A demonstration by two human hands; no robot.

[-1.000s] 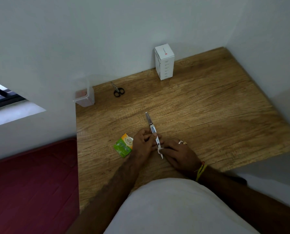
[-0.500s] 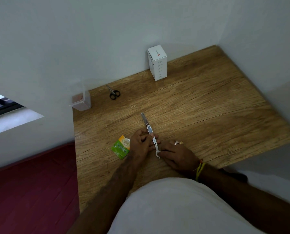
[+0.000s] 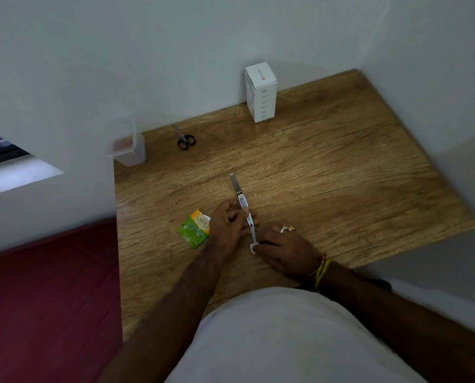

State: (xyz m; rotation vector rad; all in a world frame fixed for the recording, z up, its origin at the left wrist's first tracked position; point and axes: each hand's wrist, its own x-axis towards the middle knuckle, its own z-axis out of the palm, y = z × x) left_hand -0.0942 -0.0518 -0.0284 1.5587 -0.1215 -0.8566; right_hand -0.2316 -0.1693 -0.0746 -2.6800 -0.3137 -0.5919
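Metal tool is at the near middle of the counter, tip toward 12 o'clock. Left hand pinches its middle; right hand grips its white end. From the tool, green packet is at 9 o'clock, scissors at 11, white box at 1.

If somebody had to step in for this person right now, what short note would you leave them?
Left hand: grips the slim metal tool at its middle.
Right hand: pinches the tool's near end, where a small white piece sits.
The tool's tip points away over the wooden table; the green sachet, top apparently torn, lies beside the left hand.
Done: sachet seems opened. Left: the work at the tool's near end; scissors lie untouched at the back.
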